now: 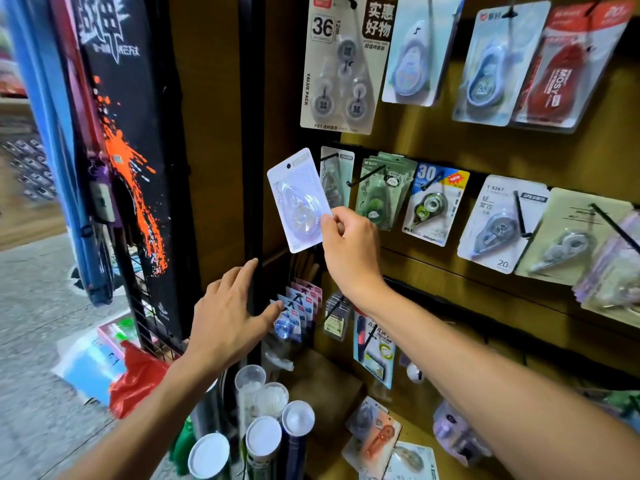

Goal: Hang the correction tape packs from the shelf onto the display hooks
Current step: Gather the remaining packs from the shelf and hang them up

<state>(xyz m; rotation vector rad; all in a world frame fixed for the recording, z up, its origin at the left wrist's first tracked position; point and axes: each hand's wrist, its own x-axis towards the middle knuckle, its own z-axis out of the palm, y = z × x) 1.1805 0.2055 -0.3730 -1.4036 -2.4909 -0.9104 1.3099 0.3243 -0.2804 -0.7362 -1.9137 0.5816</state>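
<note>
Purple packs (613,268), far right of the right hand (349,244): cut off by the frame edge, blurred. Loose packs on the shelf (377,434), below the right forearm: partly covered by it, print unreadable. Small carded packs (299,308), beside the left hand (225,317) fingertips: blurred, contents indistinct.

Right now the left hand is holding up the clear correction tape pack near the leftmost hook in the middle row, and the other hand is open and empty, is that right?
Not quite: the right hand holds the clear correction tape pack, pinched at its lower right edge, near the leftmost hook in the middle row. The left hand is the open, empty one. The head view shows it.
</note>
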